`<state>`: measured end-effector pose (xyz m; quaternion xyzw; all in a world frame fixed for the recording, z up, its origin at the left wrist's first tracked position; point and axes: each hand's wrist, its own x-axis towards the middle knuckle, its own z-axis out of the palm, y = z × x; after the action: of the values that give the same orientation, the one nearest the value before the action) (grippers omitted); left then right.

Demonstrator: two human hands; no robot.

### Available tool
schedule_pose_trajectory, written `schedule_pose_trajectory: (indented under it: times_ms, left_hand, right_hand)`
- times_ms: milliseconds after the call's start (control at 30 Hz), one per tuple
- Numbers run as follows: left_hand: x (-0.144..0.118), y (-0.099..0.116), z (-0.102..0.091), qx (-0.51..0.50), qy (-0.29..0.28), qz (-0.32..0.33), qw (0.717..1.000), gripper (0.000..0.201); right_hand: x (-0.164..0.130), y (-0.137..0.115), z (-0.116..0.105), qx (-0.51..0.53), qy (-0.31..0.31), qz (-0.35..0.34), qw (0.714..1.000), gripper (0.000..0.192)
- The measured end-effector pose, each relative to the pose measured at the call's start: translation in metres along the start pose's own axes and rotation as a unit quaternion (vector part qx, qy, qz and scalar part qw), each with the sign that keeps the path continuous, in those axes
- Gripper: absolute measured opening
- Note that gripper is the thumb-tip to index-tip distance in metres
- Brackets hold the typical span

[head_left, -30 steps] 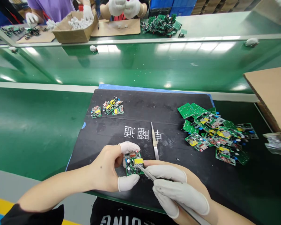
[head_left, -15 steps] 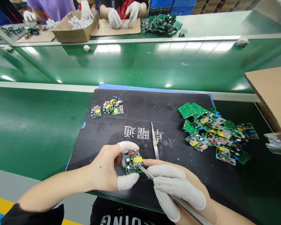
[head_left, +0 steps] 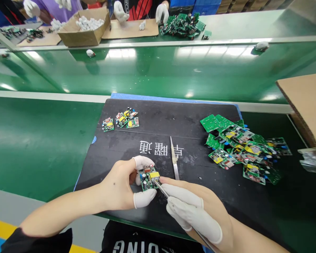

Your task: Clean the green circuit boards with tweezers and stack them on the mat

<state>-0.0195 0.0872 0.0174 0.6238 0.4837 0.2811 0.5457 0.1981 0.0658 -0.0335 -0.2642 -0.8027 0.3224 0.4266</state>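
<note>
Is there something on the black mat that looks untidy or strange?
The boards piled on the right look jumbled: they overlap unevenly, some face up, some face down. The white lettering on the black mat appears upside down. I see no clear damage.

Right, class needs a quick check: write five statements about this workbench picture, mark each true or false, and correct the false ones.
1. The left hand holds a circuit board. True.
2. The right hand holds a pair of scissors. False: it holds tweezers.
3. A pointed tool lies on the black mat. True.
4. The larger pile of boards is left of the smaller group. False: it is on the right.
5. The cardboard box across the way holds white pieces. True.
</note>
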Motion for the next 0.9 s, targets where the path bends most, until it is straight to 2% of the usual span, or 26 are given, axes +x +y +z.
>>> schedule_pose_trajectory:
  times_ms: [133,233,333,433,500,567,633,700,800,900]
  left_hand:
    - [0.0,-0.002,0.003,0.002,-0.008,-0.001,1.0,0.043]
    - [-0.001,-0.004,0.004,-0.011,0.001,-0.001,1.0,0.042]
    - [-0.001,-0.005,0.0,0.004,0.045,0.022,0.999,0.041]
    - [0.003,-0.003,-0.008,0.015,0.111,0.083,0.99,0.042]
    - [0.006,0.0,-0.013,0.033,0.148,0.117,0.982,0.042]
    - [0.008,0.002,-0.015,0.066,0.169,0.132,0.975,0.043]
    - [0.007,0.002,-0.014,0.116,0.179,0.145,0.966,0.045]
    - [0.006,0.0,-0.012,0.194,0.189,0.176,0.946,0.045]
    - [0.005,-0.003,-0.01,0.302,0.208,0.21,0.906,0.046]
    - [0.005,-0.005,-0.009,0.34,0.201,0.194,0.898,0.046]
  right_hand:
    - [0.013,-0.003,-0.005,0.041,0.009,-0.023,0.999,0.029]
    - [0.02,-0.01,-0.01,0.042,0.038,-0.028,0.998,0.04]
    - [0.023,-0.019,-0.015,0.034,0.093,0.024,0.995,0.044]
    - [0.029,-0.024,-0.015,0.012,0.12,0.101,0.988,0.032]
    - [0.034,-0.021,-0.012,-0.017,0.101,0.116,0.988,0.024]
    - [0.037,-0.016,-0.008,-0.053,0.064,0.101,0.991,0.021]
    - [0.038,-0.011,-0.002,-0.084,0.028,0.047,0.995,0.021]
    - [0.038,-0.009,0.003,-0.122,-0.019,-0.027,0.992,0.021]
    - [0.039,-0.013,0.008,-0.212,-0.093,-0.1,0.968,0.026]
    - [0.041,-0.017,0.009,-0.28,-0.14,-0.123,0.942,0.034]
